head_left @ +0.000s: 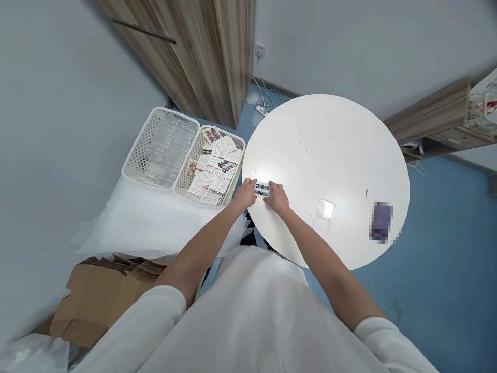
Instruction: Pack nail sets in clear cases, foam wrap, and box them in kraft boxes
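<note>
A small white card (262,190) with two rows of dark green and blue oval pieces is held at the near left edge of the round white table. My left hand (245,194) grips its left end, and my right hand (278,198) grips its right end. Further right on the table lies a clear plastic case (324,215), opened out flat. To the left of my hands, a white basket (190,195) holds many similar cards, some with red or dark pieces showing.
Another white basket (134,180) holds clear plastic cases. Both stand on white sheeting (143,217) at the left. A blurred purple object (381,221) lies at the table's right. Cardboard boxes (93,300) sit lower left. A wooden cabinet (202,57) stands behind.
</note>
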### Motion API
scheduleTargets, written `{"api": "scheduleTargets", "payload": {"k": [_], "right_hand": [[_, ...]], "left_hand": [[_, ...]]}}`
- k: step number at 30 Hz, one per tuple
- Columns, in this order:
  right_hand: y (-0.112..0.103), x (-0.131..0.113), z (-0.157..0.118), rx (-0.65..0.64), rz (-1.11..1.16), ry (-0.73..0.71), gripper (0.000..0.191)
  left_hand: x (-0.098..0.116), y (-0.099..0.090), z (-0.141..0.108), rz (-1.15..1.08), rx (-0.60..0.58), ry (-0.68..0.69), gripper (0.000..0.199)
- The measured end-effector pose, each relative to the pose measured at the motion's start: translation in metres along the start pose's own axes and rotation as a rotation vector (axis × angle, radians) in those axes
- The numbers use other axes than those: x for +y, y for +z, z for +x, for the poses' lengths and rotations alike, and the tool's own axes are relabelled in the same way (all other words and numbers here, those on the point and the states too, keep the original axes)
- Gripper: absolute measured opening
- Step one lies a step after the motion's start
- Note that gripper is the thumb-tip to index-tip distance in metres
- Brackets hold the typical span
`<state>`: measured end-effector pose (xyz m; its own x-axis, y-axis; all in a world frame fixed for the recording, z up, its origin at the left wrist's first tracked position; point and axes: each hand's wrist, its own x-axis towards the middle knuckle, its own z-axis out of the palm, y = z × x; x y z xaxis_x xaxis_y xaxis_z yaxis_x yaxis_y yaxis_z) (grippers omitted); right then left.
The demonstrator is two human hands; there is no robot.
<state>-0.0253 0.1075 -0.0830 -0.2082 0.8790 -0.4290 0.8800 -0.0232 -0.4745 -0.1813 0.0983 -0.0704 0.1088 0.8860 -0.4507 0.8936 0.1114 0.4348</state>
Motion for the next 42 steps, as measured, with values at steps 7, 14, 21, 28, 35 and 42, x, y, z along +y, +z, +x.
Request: {"api": "scheduleTargets", "payload": {"k": [7,14,21,28,35,42], "right_hand": [[0.006,-0.001,-0.006,0.078,0.007,0.006,0.055],[0.005,0.012,-0.019,0.053,0.195,-0.065,0.06],[-0.024,0.058,-0.063,0.064,0.239,-0.164,0.07],[-0.047,0.133,-0.126,0.094,0.277,-0.14,0.067],[-0.056,0.199,-0.161,0.13,0.309,-0.091,0.064],[-0.059,0.224,-0.153,0.087,0.322,-0.095,0.066]], "left_hand": [[-0.005,0.01,-0.002,-0.076,0.093,0.084,0.057],[0.001,0.02,-0.016,-0.146,0.137,0.135,0.062],[0.039,0.028,-0.03,-0.232,0.108,0.33,0.065],[0.11,0.062,-0.051,-0.202,-0.006,0.483,0.064],[0.167,0.1,-0.056,-0.136,-0.098,0.447,0.064],[0.192,0.115,-0.048,-0.016,-0.097,0.341,0.063]]}}
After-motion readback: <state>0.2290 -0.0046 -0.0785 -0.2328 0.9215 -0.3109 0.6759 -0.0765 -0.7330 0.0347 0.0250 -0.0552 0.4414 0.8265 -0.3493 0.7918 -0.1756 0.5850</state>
